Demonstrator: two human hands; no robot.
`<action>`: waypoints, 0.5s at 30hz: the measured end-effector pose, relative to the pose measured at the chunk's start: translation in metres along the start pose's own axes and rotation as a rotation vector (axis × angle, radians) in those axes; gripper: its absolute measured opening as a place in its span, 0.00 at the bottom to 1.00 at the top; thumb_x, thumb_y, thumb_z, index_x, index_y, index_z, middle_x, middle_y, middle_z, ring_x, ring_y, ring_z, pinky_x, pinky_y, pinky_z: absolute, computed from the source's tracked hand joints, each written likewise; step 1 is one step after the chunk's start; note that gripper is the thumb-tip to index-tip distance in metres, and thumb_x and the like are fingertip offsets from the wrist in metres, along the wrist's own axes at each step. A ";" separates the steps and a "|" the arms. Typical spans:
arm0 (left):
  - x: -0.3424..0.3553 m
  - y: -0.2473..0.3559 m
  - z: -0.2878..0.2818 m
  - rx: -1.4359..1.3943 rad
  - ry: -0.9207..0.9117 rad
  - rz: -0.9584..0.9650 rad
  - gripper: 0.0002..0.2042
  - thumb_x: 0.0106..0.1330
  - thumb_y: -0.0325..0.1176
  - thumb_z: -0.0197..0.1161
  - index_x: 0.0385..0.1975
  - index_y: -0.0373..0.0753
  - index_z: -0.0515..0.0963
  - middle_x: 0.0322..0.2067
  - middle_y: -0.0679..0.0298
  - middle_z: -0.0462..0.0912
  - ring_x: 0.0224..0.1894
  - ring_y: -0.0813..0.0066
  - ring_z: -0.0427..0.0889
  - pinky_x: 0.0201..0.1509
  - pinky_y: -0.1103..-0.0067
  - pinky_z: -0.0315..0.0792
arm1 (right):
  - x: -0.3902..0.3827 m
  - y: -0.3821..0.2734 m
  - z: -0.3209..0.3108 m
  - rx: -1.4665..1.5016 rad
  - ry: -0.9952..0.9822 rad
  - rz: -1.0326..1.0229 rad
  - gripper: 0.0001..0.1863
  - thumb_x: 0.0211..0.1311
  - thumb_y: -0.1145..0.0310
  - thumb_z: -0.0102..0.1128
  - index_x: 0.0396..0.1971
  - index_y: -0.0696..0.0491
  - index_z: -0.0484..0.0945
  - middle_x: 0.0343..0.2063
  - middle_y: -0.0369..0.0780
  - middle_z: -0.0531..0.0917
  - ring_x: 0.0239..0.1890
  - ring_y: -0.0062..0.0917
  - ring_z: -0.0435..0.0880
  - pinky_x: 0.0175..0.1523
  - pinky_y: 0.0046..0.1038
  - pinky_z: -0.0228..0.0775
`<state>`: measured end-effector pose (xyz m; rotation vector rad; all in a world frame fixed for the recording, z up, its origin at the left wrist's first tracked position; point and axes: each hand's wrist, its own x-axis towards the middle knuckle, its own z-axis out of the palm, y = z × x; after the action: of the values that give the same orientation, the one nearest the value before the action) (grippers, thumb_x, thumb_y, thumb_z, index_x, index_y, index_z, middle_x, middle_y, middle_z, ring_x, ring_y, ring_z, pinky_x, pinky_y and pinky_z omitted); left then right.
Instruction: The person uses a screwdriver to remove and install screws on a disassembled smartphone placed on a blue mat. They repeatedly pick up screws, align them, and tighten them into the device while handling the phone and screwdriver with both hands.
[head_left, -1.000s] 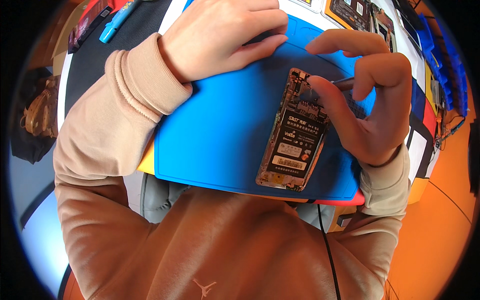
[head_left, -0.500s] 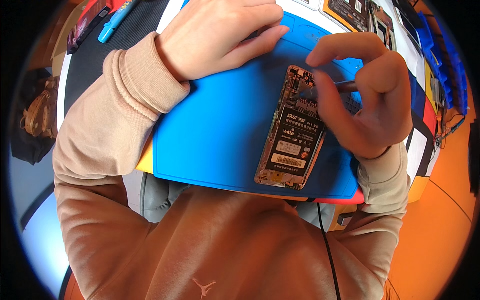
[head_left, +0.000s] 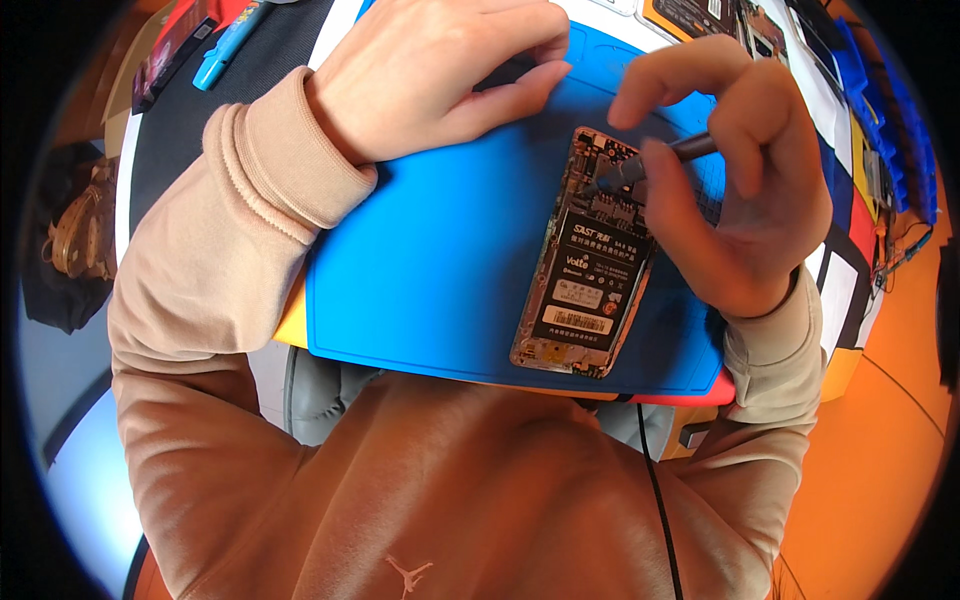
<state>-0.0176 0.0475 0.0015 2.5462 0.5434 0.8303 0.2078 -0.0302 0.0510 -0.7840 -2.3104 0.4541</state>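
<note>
A phone with its back off (head_left: 590, 260) lies on the blue mat (head_left: 420, 260), black battery and exposed board showing. My right hand (head_left: 730, 180) is curled round a dark slim tool (head_left: 685, 150), which reaches over the upper board, its tip hard to make out. My right thumb is beside the phone's upper right edge, with the index finger bent above. At the mat's upper left, my left hand (head_left: 440, 75) rests with fingers curled inward and nothing visible in them.
A light blue pen-like item (head_left: 225, 55) and a dark box (head_left: 170, 55) lie at upper left. Other phone parts (head_left: 690, 20) line the back. Blue bins (head_left: 880, 120) stand along the right side, with cables (head_left: 895, 265) nearby. A black cord (head_left: 655, 480) hangs below the mat.
My right hand has risen and tilted, showing more of the dark tool over the board. The phone shifted slightly upward earlier. My left hand has barely moved.
</note>
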 end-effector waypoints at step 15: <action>0.000 0.006 -0.006 0.146 -0.090 0.015 0.05 0.63 0.31 0.65 0.33 0.41 0.77 0.31 0.61 0.76 0.27 0.61 0.80 0.26 0.75 0.74 | 0.001 -0.001 0.012 -0.003 0.107 0.031 0.19 0.51 0.91 0.57 0.28 0.52 0.58 0.42 0.51 0.81 0.39 0.25 0.81 0.41 0.21 0.75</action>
<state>-0.0196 0.0445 0.0087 2.7087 0.5758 0.7004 0.1990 -0.0318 0.0432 -0.8265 -2.2038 0.4121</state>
